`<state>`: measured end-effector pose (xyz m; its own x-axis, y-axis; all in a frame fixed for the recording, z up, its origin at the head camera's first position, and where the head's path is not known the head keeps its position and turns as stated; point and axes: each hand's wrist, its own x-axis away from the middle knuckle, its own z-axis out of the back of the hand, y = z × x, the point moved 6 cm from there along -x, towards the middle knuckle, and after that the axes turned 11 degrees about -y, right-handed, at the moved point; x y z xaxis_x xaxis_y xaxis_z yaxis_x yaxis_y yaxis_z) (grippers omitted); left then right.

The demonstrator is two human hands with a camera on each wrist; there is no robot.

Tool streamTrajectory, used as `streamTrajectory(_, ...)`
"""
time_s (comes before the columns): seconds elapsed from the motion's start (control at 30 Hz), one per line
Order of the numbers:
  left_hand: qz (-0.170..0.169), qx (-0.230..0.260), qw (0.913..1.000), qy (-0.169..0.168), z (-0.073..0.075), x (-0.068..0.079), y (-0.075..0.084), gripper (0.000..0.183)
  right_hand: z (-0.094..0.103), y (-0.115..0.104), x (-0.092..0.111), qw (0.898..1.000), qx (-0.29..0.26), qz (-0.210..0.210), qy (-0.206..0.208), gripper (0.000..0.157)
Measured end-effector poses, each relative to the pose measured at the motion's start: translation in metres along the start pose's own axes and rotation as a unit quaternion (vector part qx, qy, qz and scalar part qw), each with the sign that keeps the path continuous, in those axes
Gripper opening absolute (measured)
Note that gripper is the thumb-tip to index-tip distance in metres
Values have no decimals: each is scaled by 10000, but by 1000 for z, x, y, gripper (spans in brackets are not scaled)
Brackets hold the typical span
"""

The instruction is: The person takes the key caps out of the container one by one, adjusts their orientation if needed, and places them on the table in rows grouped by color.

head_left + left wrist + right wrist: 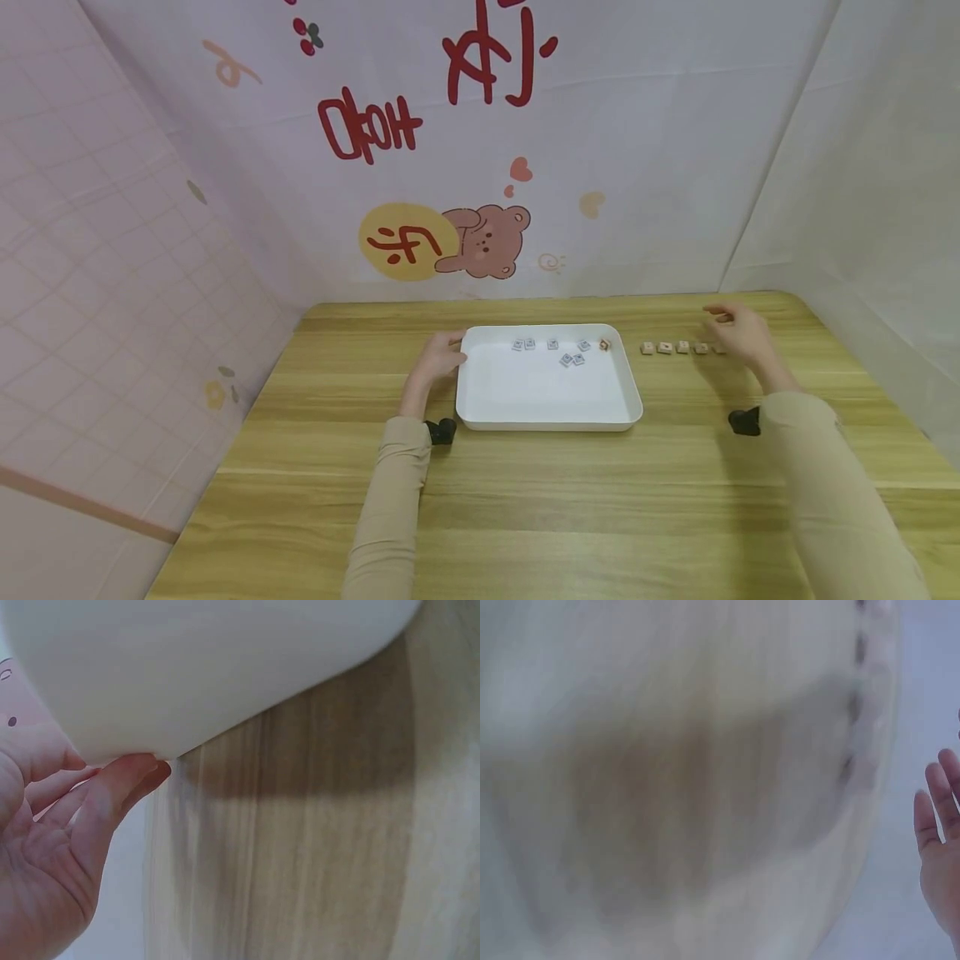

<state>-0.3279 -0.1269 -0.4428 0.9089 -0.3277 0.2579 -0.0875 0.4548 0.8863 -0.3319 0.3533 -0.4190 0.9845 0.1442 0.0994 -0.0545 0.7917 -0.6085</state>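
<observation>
Desk (525, 508) in front, then a white tray (540, 400), its left side pinched by the left grip (438, 360). Small blocks (552, 344) lie inside; others form a row (665, 348) to its right. The right grip (744, 335), fingers loose, seems empty at the row's right end. Row-laying looks in hand; next calls for another block.
</observation>
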Motion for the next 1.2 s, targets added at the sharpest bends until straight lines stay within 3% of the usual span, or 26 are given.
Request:
streamTrajectory(0.1, 20, 4, 10000, 7, 0, 0, 0, 58, -5, -21, -9, 9993, -189, 308, -17, 55)
streamTrajectory(0.27, 27, 74, 10000, 0, -1, 1, -1, 57, -24, -57, -25, 9962, -287, 678, -460, 49)
streamTrajectory(0.53, -9, 95, 9999, 76, 0, 1, 0, 57, -61, -100, -52, 9890, -225, 910, -1143, 37)
streamTrajectory(0.8, -24, 242, 9997, 48, -1, 0, -2, 57, -82, -122, -61, 9867, 19, 972, -1303, 28)
streamTrajectory(1.03, 4, 134, 9999, 97, -1, -4, -4, 58, -89, -125, -61, 9867, 226, 998, -1266, 25)
streamTrajectory(1.2, -27, 109, 9999, 97, -1, -4, -4, 58, -91, -124, -61, 9852, 677, 834, -1337, 23)
